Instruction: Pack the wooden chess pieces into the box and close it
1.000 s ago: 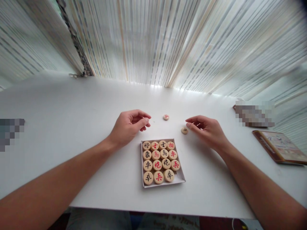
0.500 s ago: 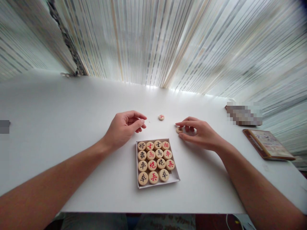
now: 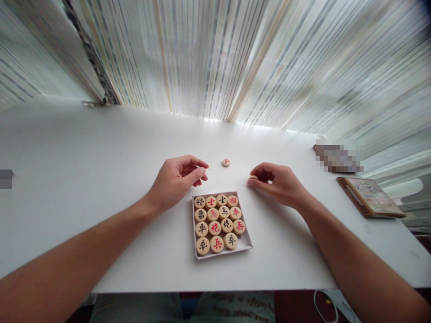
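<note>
My right hand (image 3: 274, 181) pinches a round Chinese chess piece (image 3: 252, 177) between thumb and fingers; most of the piece is hidden. Nothing shows in my left hand (image 3: 182, 176), its fingers loosely curled and slightly apart above the table, left of a loose chess piece with a red character (image 3: 226, 162). Nearer to me, a shallow white box (image 3: 247, 243) holds rows of wooden chess pieces, marked in red or black. Its front row has three pieces, and the front right corner of the box is bare.
The white table (image 3: 134, 269) runs back to a striped curtain (image 3: 202, 58). A flat brown-edged box or book (image 3: 370, 197) lies on the right, with a blurred-out item (image 3: 338, 157) behind it. Below the front edge, a white cable (image 3: 325, 309) shows at the right.
My right fingers have closed round the chess piece they were reaching over, covering its character. My left hand stays nearly in place. The view has shifted slightly.
</note>
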The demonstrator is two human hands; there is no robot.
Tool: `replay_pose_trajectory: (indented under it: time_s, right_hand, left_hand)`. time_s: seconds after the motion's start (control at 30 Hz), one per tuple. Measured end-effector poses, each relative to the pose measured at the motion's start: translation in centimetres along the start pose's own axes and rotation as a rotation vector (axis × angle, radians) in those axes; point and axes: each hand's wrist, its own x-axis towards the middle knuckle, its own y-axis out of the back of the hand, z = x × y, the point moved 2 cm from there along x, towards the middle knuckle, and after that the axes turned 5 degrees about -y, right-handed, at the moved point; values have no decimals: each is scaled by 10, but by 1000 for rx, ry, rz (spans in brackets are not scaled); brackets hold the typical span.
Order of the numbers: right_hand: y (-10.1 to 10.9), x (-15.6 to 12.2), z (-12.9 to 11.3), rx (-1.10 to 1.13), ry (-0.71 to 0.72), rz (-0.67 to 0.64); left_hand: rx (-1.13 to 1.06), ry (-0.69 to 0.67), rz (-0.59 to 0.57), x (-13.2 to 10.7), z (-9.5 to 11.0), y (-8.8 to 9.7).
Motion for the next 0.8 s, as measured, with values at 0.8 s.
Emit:
replay_pose_trajectory:
  time_s: [0.8]
  right_hand:
    - [-73,-22,-86,925,-244,-49]
  left_hand:
    - [-153,-30,-229,-14,4,-9]
